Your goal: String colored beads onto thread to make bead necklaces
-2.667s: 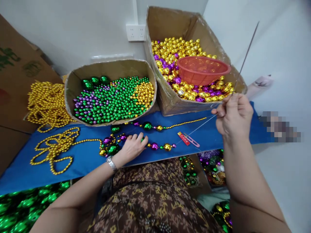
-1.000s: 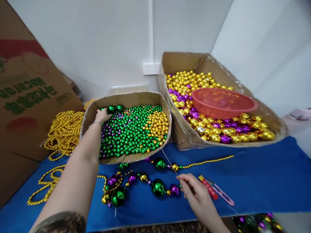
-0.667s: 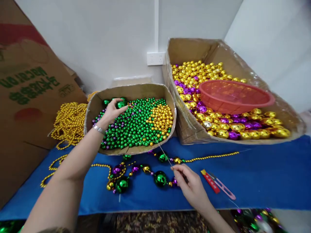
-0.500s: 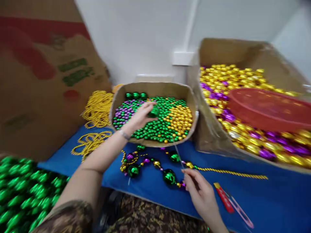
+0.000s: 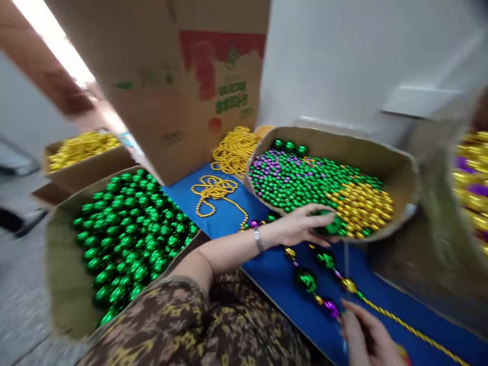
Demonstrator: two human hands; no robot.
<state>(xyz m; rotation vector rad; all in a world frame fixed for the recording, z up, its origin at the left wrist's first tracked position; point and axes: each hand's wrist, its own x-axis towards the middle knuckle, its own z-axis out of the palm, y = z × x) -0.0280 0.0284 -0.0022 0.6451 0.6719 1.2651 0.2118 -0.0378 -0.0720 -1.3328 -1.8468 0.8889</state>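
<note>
My left hand (image 5: 301,226) grips a large shiny green bead (image 5: 331,223) at the front rim of the cardboard box (image 5: 404,178) of small beads. At the lower right, my right hand (image 5: 368,338) pinches a thin pale strand (image 5: 346,269) that stands upright below the green bead; whether it is wire or cord I cannot tell. Beside that hand, a string of green, gold and purple beads (image 5: 306,279) lies on the blue cloth (image 5: 274,264). A twisted gold cord of small beads (image 5: 412,320) runs from it to the right.
Gold bead strands (image 5: 215,188) lie left of the box, before a tall carton (image 5: 163,101). A box of large green beads (image 5: 57,284) stands at my left, with a carton of yellow pieces (image 5: 84,150) behind it. Another bead box (image 5: 419,249) edges in at right.
My view has swung left, bringing the green bead box into sight. The left hand, with the large green bead, has come from over the small beads toward the front rim, nearer the strand.
</note>
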